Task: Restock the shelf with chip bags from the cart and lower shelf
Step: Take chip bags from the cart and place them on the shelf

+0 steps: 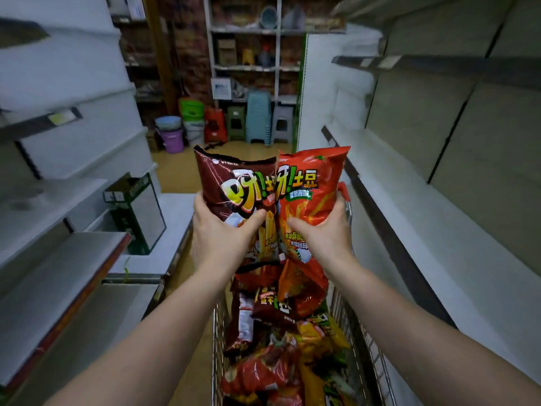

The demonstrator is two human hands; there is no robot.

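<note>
My left hand (pixel 218 232) grips a dark brown chip bag (pixel 231 183) by its lower half, thumb across the front. My right hand (pixel 322 232) grips a bright red chip bag (pixel 313 177) the same way. Both bags are held upright, side by side and touching, above the wire cart (pixel 360 341). The cart below my arms holds several more chip bags (pixel 281 332) in red, brown and yellow. Bare white shelves (pixel 415 218) run along the right of the aisle.
Grey shelves (pixel 58 276) line the left side, with a green-framed box (pixel 137 212) standing on a low one. At the far end of the aisle are stacked plastic stools (pixel 257 118), buckets (pixel 172 136) and a storage rack (pixel 248 48).
</note>
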